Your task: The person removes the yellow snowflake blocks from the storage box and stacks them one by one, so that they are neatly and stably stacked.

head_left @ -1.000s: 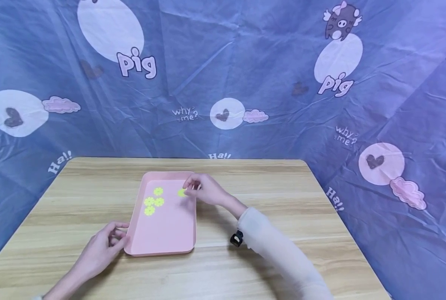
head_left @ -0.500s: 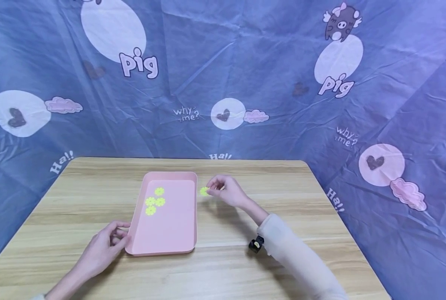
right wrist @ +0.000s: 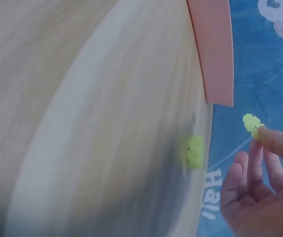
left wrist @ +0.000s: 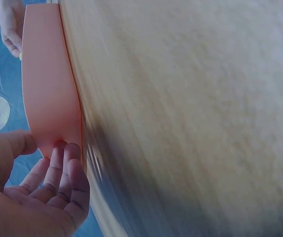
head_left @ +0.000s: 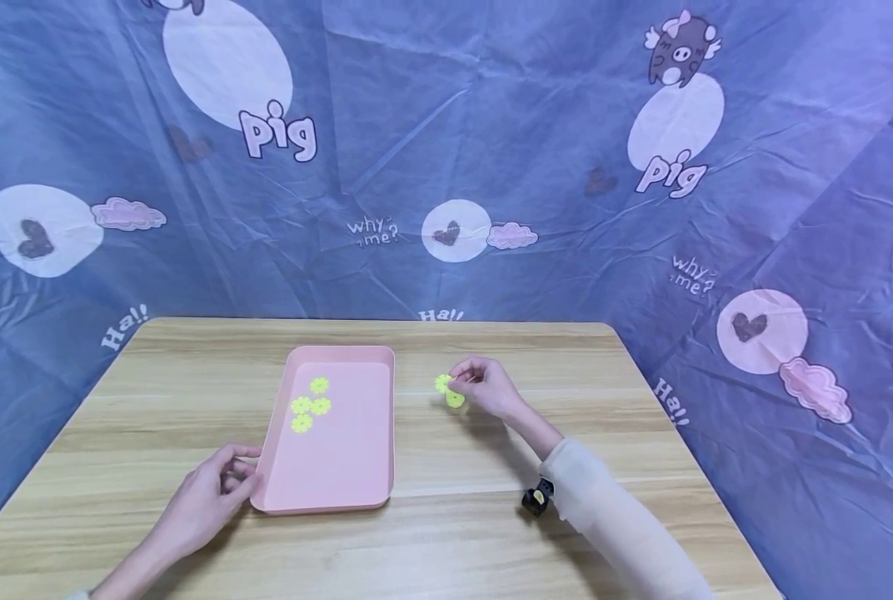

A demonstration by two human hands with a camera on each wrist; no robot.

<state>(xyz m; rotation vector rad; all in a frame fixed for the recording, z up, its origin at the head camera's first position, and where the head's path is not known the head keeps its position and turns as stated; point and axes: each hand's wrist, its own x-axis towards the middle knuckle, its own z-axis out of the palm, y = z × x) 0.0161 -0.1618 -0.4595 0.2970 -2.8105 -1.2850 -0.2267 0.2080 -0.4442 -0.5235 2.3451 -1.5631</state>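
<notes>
At the near left, the left hand point(head_left: 207, 497) holds the near-left corner of the pink tray point(head_left: 341, 467), thumb by the rim and fingers against the outer wall; a light, constant touch there should be enough to keep it from sliding. Inside, toward the far left, lie four yellow flowers point(head_left: 301, 405), three of them bunched. The tray's near and right parts are bare. Right of the tray, the right hand point(head_left: 491, 390) pinches one edge of the held flower point(head_left: 443, 383) between thumb and fingers, just above another yellow piece point(head_left: 455, 401) on the table point(head_left: 416, 554); whether that is one flower or several, I cannot tell. The pinch is best kept thin, with the petals clear and the wrist high, so as not to nudge the piece below. The tray's right wall is the edge to clear; bare wood separates it from the flower. Farther off, a bare strip runs to the far table edge, with the blue backdrop point(head_left: 386, 275) beyond.
</notes>
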